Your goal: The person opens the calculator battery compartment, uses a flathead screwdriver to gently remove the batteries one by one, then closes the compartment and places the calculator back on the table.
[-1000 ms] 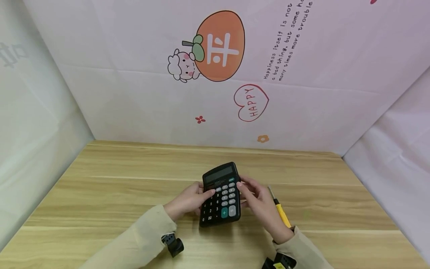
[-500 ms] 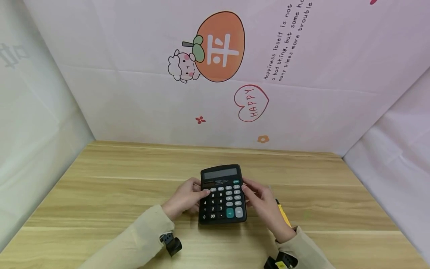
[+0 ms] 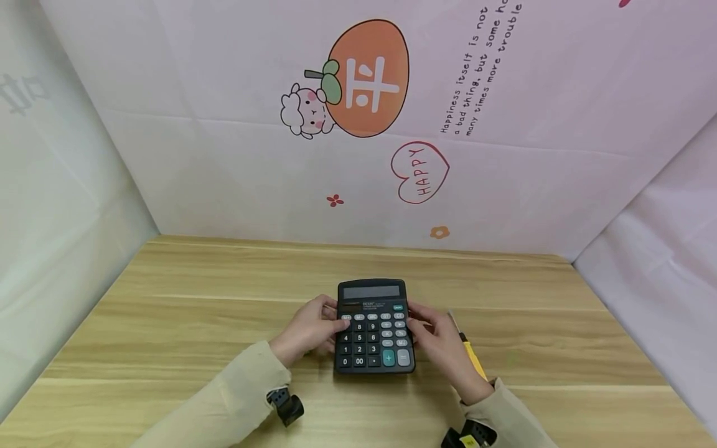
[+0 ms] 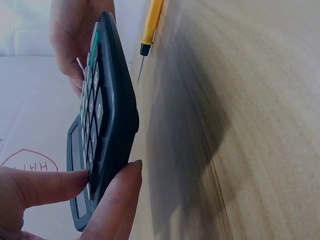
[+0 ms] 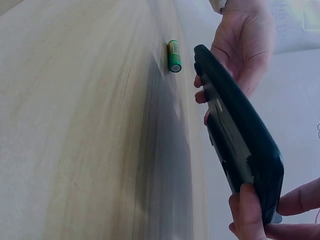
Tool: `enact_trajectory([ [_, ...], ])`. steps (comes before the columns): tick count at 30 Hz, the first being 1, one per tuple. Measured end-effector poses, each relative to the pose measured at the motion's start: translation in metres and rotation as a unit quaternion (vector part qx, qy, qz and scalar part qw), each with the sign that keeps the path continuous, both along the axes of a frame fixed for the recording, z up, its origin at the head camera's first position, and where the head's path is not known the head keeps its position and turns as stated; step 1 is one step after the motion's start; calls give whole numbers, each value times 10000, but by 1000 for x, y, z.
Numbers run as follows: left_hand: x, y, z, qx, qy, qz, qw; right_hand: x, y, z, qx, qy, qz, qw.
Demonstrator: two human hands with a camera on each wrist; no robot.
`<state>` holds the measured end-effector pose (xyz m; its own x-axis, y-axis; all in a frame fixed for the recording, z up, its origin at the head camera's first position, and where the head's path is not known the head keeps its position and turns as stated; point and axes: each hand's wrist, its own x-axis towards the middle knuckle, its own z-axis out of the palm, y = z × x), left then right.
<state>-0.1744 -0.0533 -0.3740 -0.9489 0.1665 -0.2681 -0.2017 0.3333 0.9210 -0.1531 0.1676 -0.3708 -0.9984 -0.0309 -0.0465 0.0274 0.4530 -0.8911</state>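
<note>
A black calculator (image 3: 370, 339) with grey and teal keys is held above the table, its screen end away from me. My left hand (image 3: 305, 330) grips its left edge, thumb on the keys and fingers underneath. At the right edge my right hand (image 3: 442, 351) pinches it between thumb and fingers. The right wrist view catches the calculator's underside (image 5: 230, 132), where details are dark. A green battery (image 5: 174, 56) lies on the table in that view; the head view does not show it. Beside my right hand lies a screwdriver (image 3: 473, 358) with a yellow and black handle.
The wooden table (image 3: 224, 274) ends at a white printed backdrop (image 3: 224, 174). White sheets stand at the left (image 3: 61, 205) and right (image 3: 661, 218). Black wrist cameras are strapped at both sleeves, the left camera (image 3: 287, 407) hanging near the table.
The calculator has turned from a slant to nearly straight and flatter, shifting slightly right and toward me. My right hand moved a little with it. Both hands keep their hold.
</note>
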Motion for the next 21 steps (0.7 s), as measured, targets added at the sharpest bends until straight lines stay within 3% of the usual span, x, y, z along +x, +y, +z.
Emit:
enact_trajectory([
  [21, 0, 2, -1, -384, 343, 79, 9986, -1, -2, -10, 458, -70, -19, 9989],
])
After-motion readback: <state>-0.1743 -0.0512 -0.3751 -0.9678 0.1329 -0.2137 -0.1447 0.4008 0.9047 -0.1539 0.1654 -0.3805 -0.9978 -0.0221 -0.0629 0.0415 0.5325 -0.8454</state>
